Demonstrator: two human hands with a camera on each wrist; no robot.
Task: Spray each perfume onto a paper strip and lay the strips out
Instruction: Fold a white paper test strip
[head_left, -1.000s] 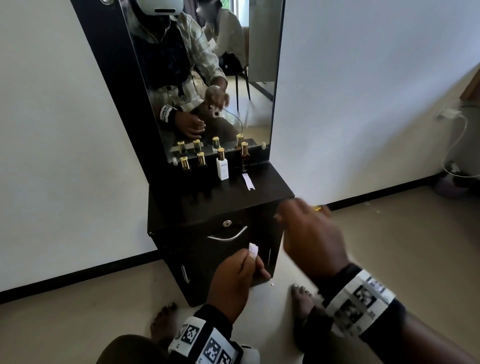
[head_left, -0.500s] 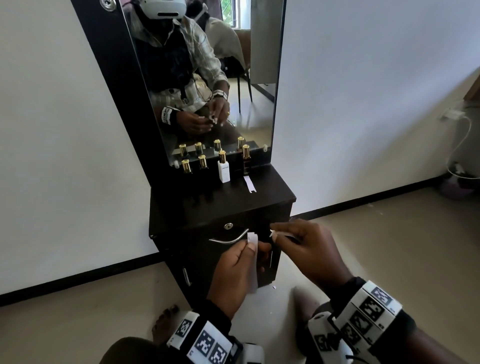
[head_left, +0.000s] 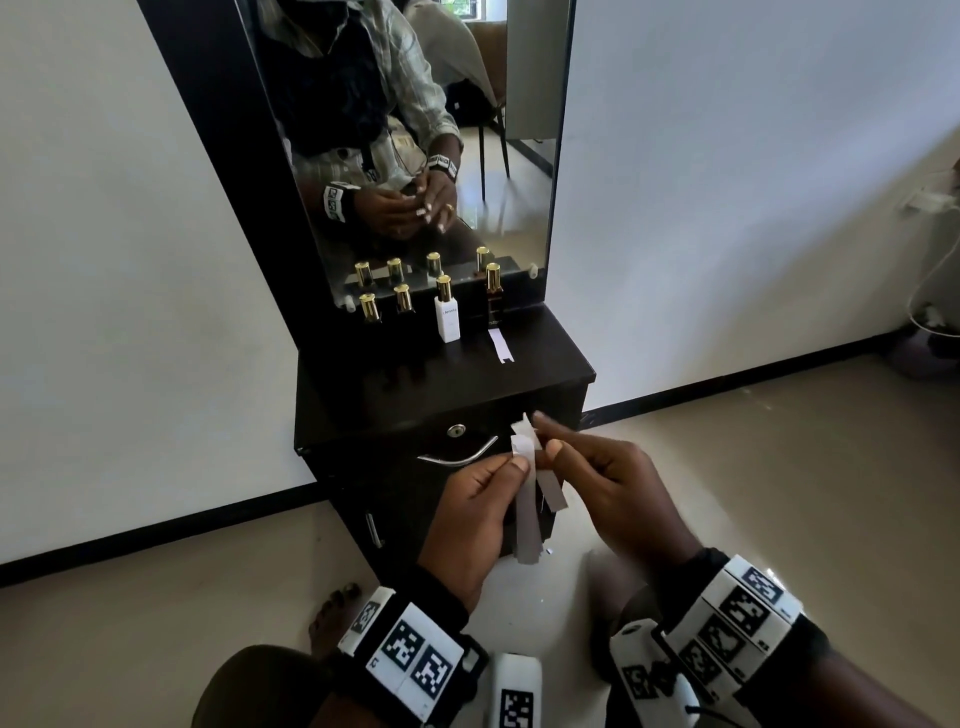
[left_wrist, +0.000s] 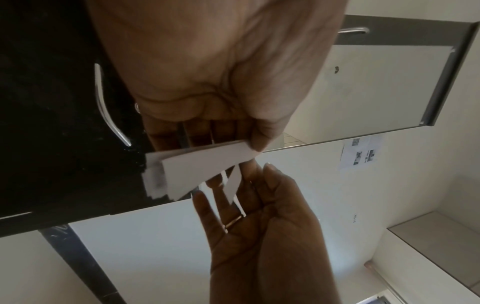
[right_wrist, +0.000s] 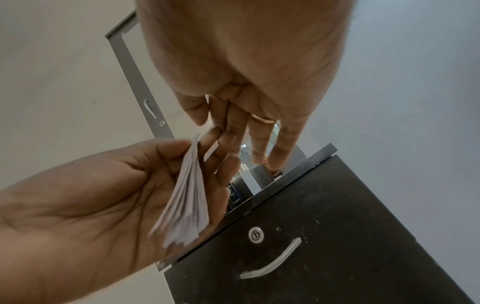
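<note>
My left hand (head_left: 511, 470) grips a stack of white paper strips (head_left: 525, 525) in front of the cabinet drawer. My right hand (head_left: 545, 434) pinches the top of a single strip (head_left: 551, 488), which angles away from the stack. The left wrist view shows the fanned stack (left_wrist: 202, 164) under my left thumb and the single strip (left_wrist: 232, 185) between my right fingers. Several gold-capped perfume bottles stand by the mirror: a white bottle (head_left: 448, 318), a dark bottle (head_left: 493, 299) and two more dark ones (head_left: 370, 307) (head_left: 404, 299). One strip (head_left: 500, 347) lies before the dark bottle.
The black cabinet top (head_left: 540, 364) has bare room in front of the bottles. A drawer with a curved metal handle (head_left: 457, 457) and a keyhole sits just behind my hands. My bare foot (head_left: 332, 613) rests on the tiled floor. A cable and charger (head_left: 930, 202) hang at the far right wall.
My right hand swung in from the right to meet the left hand and took hold of one strip. That strip now stands apart from the stack.
</note>
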